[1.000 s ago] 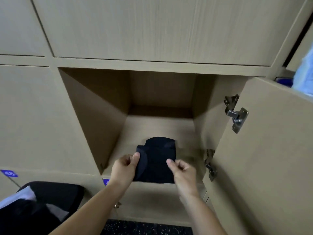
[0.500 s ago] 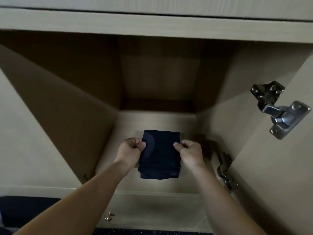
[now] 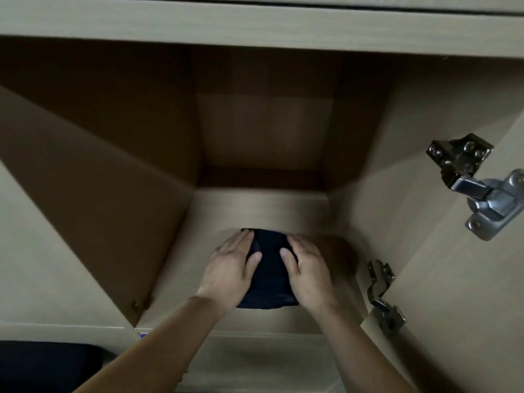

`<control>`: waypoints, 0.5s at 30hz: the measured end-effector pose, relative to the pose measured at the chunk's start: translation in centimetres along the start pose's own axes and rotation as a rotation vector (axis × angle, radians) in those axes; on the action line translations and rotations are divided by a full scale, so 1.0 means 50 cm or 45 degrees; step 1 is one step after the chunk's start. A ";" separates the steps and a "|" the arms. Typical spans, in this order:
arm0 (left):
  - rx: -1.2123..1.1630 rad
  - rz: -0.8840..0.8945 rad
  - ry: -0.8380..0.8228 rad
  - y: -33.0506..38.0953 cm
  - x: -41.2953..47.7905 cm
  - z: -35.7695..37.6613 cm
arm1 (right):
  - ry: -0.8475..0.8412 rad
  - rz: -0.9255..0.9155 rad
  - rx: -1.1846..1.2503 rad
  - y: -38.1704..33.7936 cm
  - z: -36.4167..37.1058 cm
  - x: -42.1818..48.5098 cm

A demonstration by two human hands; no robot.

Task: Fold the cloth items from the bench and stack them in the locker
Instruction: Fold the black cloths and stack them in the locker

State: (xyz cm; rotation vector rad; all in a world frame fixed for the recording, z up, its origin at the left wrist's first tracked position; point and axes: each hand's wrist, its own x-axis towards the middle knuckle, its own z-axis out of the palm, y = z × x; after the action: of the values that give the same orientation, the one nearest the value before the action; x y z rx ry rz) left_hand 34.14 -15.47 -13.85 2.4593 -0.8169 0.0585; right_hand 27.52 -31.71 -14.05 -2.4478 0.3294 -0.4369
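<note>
A folded dark navy cloth lies flat on the floor of the open wooden locker, near its front edge. My left hand lies flat over the cloth's left side, fingers straight and pointing inward. My right hand lies flat over its right side the same way. Both thumbs rest on top of the cloth. Only the middle strip and front edge of the cloth show between and below the hands.
The locker door stands open on the right, with two metal hinges. A dark bench edge shows at the lower left. The back of the locker floor is bare.
The cloth went from being pinched and held above the locker floor to lying flat on it. Both hands opened and now press down on its sides.
</note>
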 end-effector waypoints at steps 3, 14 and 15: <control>-0.033 -0.039 -0.101 -0.022 -0.007 0.022 | 0.010 0.098 0.097 0.009 0.020 -0.008; -0.159 -0.096 -0.161 -0.030 -0.045 -0.015 | 0.038 0.154 0.052 -0.010 0.008 -0.014; -0.140 -0.088 -0.116 -0.026 -0.053 -0.039 | 0.072 0.154 0.011 -0.020 -0.003 -0.011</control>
State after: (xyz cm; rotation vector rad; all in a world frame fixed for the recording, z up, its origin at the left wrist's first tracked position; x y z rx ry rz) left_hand 32.97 -12.18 -13.37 2.3984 -0.7518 -0.1217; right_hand 27.10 -30.87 -13.44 -2.3952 0.4957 -0.4549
